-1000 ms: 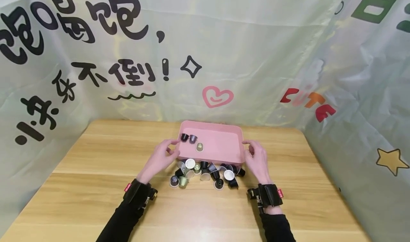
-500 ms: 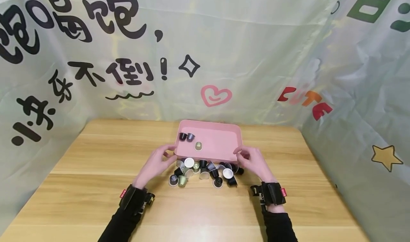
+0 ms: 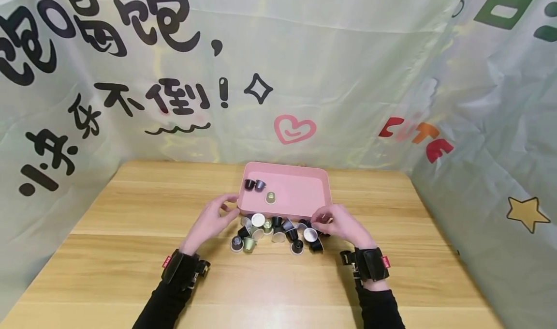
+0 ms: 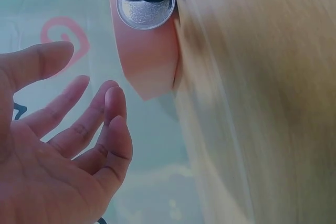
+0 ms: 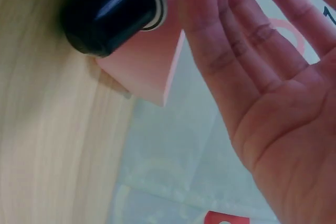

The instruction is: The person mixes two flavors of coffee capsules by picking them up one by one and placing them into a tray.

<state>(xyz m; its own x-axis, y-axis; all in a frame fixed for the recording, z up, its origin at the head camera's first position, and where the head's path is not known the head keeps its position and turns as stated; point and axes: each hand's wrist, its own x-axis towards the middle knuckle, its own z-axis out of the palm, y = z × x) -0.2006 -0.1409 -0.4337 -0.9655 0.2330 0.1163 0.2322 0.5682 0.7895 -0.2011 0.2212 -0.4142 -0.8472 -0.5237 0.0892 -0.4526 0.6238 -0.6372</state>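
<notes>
Several coffee capsules lie in a loose heap against the front of the pink tray (image 3: pixel 300 188) in the head view, among them a light green capsule (image 3: pixel 249 245) and a white-lidded capsule (image 3: pixel 310 234). My right hand (image 3: pixel 341 222) reaches over the heap's right end, its fingertips beside the capsules and holding nothing that I can see. A black capsule (image 5: pixel 113 14) is close to those fingers in the right wrist view, where the fingertips are cut off. By the tray's front left corner, my left hand (image 3: pixel 213 222) hovers with loosely bent fingers (image 4: pixel 118 145) and holds nothing.
Inside the tray lie a black capsule (image 3: pixel 249 184), a purple-grey capsule (image 3: pixel 260 186) and a pale gold capsule (image 3: pixel 271 198). The wooden table (image 3: pixel 278 290) ends at a printed cloth backdrop (image 3: pixel 339 67) behind and at both sides.
My right hand has moved left and nearer, from the tray's right side to the heap's right end. My left hand has shifted slightly left. The three capsules in the tray stay put.
</notes>
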